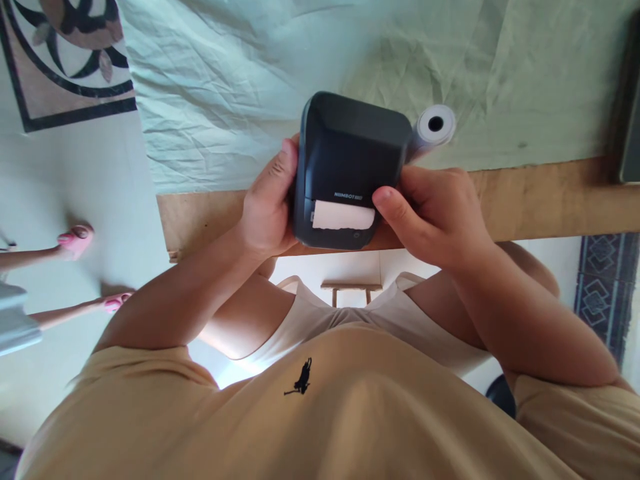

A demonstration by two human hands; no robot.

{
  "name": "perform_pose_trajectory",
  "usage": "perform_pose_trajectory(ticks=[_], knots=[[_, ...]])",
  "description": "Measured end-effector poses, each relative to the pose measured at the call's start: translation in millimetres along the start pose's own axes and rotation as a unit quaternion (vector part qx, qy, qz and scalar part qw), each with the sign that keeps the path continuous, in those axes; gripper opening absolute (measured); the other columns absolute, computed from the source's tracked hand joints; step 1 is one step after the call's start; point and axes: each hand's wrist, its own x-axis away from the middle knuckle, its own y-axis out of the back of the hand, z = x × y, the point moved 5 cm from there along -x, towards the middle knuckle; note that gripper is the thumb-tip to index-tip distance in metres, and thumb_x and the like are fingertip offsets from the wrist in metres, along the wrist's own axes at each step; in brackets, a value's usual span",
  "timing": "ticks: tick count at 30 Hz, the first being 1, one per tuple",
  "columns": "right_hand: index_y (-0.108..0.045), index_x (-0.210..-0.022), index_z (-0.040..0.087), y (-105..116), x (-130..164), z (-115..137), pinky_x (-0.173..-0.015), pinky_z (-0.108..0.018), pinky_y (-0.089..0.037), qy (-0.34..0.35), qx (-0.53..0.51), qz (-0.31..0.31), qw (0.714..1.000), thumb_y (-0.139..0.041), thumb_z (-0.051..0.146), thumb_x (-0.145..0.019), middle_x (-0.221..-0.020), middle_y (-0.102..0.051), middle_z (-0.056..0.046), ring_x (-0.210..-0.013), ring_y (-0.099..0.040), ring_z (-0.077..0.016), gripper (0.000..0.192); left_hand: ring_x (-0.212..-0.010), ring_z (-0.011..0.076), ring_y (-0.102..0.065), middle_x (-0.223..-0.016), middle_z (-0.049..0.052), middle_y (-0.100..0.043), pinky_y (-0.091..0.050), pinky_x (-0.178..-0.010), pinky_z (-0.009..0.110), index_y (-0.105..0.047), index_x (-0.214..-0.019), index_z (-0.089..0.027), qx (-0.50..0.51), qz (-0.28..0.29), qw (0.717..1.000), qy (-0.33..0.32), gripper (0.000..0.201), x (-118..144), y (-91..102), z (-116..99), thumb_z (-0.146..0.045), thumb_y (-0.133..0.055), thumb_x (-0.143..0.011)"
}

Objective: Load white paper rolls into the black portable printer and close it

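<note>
Head view: we find one black printer [353,155] clamped between left hand [267,208] and right hand [443,212], one paper roll [433,138] just beside the printer

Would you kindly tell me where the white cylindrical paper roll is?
In the head view, the paper roll is right of centre, just right of the black boxy printer, against pale green cloth.

We place printer [357,143] between left hand [270,200] and right hand [440,217], over the near edge of table [540,200]; paper [344,215] at printer's near end; roll [427,139] beyond right hand, on cloth [225,100]; cloth over table; person [70,311] left, on floor [95,180].
</note>
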Motion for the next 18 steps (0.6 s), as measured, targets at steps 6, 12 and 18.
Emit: perform_pose_trajectory(ticks=[6,12,18], knots=[[-0.041,-0.064,0.019,-2.0,2.0,0.0,-0.050,-0.027,-0.019,0.022,0.016,0.014,1.000,-0.028,0.077,-0.093,-0.049,-0.038,0.001,-0.046,-0.027,-0.0064,0.066,-0.110,0.0261,-0.072,-0.084,0.006,-0.074,-0.061,-0.092,0.037,-0.071,-0.104,-0.015,-0.007,0.008,1.000,-0.027,0.049,3.9,-20.4,-11.6,-0.057,-0.046,-0.096],[-0.044,-0.070,0.019,-5.2,4.3,-0.6,-0.051,-0.027,-0.021,0.035,0.027,-0.012,0.999,-0.038,0.077,-0.087,-0.054,-0.048,-0.001,-0.050,-0.033,-0.0079,0.060,-0.104,0.0222,-0.073,-0.079,0.002,-0.072,-0.060,-0.092,0.036,-0.069,-0.084,-0.020,0.042,0.011,0.996,-0.076,0.033,5.4,-35.0,-19.4,-0.044,-0.051,-0.098],[-0.039,-0.058,0.019,1.0,4.7,4.6,-0.049,-0.027,-0.024,0.035,-0.024,0.010,0.999,-0.060,0.058,-0.085,-0.047,-0.041,0.003,-0.044,-0.030,-0.0046,0.051,-0.109,0.0266,-0.072,-0.081,0.004,-0.074,-0.059,-0.095,0.038,-0.070,-0.097,-0.018,0.037,0.000,0.999,-0.032,0.041,7.4,-30.2,-17.7,-0.054,-0.051,-0.095]])
